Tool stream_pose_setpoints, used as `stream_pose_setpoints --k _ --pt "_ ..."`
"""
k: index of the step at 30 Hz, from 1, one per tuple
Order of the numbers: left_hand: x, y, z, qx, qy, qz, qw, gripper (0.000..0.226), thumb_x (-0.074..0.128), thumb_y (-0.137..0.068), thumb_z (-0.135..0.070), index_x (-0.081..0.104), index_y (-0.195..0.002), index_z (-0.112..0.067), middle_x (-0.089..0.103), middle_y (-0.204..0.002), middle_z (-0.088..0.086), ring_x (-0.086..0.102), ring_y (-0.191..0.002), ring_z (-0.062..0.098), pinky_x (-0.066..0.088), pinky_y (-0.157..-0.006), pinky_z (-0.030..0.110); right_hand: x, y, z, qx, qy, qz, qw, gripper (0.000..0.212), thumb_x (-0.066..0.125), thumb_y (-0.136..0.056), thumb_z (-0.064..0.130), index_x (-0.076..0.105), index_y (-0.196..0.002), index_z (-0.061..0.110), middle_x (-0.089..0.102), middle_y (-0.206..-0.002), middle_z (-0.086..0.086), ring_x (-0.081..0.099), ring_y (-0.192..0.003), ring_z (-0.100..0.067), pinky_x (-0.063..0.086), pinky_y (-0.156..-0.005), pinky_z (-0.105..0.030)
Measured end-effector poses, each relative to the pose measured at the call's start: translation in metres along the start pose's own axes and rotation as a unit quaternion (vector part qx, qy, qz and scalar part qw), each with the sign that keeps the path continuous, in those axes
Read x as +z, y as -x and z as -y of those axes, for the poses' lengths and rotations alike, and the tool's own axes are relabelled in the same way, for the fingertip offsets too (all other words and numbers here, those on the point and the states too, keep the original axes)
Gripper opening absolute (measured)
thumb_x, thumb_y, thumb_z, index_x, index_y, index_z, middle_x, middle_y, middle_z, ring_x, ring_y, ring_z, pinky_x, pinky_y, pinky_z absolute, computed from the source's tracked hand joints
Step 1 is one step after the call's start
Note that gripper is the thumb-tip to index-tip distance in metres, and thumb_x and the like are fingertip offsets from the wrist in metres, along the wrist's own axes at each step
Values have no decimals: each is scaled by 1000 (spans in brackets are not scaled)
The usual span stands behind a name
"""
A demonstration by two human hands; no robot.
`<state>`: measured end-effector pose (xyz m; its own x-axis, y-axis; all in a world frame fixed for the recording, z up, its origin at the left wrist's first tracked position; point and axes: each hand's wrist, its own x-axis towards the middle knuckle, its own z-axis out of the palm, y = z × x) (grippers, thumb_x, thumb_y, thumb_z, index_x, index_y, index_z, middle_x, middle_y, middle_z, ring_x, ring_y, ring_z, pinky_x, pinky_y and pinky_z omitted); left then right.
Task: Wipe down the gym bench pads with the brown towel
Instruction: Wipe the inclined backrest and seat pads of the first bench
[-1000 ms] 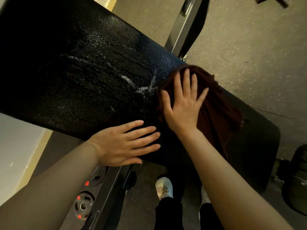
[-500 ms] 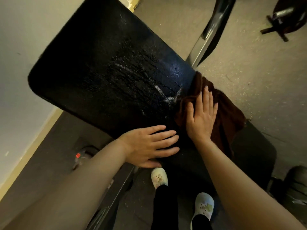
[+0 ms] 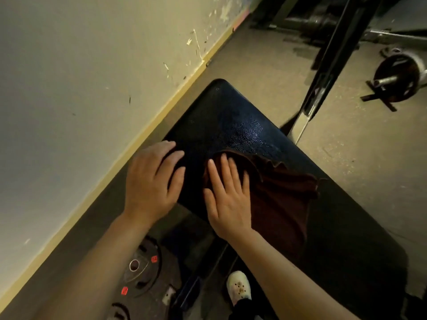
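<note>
The black bench pad (image 3: pixel 231 121) runs from the upper middle down to the lower right, its far part shiny with wet streaks. The brown towel (image 3: pixel 284 197) lies spread on the pad's middle. My right hand (image 3: pixel 227 197) presses flat on the towel's left end, fingers straight and pointing up the pad. My left hand (image 3: pixel 152 181) rests palm down on the pad's near left edge, just left of the towel, fingers slightly bent over the edge.
A scuffed cream wall (image 3: pixel 80 88) with a yellow skirting runs along the left. Weight plates (image 3: pixel 141 273) lie on the floor under my left arm. A metal upright (image 3: pixel 323 72) stands right of the pad, a loaded barbell (image 3: pixel 397 77) beyond. My white shoe (image 3: pixel 239 287) shows below.
My right hand has pushed the towel up the pad over the white streaks, which no longer show. My left hand has shifted up along the pad's edge. The camera has tilted towards the wall.
</note>
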<state>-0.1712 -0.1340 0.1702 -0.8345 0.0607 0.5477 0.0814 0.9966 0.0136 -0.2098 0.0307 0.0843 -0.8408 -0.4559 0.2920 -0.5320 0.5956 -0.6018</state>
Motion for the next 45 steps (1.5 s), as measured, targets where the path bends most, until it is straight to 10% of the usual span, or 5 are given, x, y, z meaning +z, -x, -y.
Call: stream_pose_setpoints --k 9,18,33,45 --pt "21 -34 24 3 56 41 998 41 36 -106 -26 50 -137 -3 54 -138 21 55 -125 33 48 -100 44 -3 -91 38 -15 -132 -49 990 53 27 -103 30 29 -153 11 31 -159 -6 17 -148 -5 13 -122 -26" --pt "21 -41 28 68 -18 118 990 50 44 -97 -32 54 -141 -11 51 -147 12 45 -138 29 37 -112 49 -16 -163 -3 92 26 -13 995 72 2 -93 55 4 -157 23 -1 -166 1 -7 -152 -12 -10 -122 -34" --pt "23 -45 21 83 -59 195 975 52 39 -96 -39 58 -139 -18 51 -148 9 41 -141 35 40 -109 51 -13 -16 -35 308 9 -15 951 79 -1 -85 64 5 -154 26 0 -166 4 -13 -147 -5 -3 -124 -40" --pt "25 -47 16 127 -79 185 971 55 38 -99 -39 50 -145 -13 47 -151 13 40 -142 30 35 -115 49 -19 -131 -18 100 26 -21 994 71 14 -94 59 3 -155 25 2 -165 4 -6 -151 -12 -18 -119 -41"
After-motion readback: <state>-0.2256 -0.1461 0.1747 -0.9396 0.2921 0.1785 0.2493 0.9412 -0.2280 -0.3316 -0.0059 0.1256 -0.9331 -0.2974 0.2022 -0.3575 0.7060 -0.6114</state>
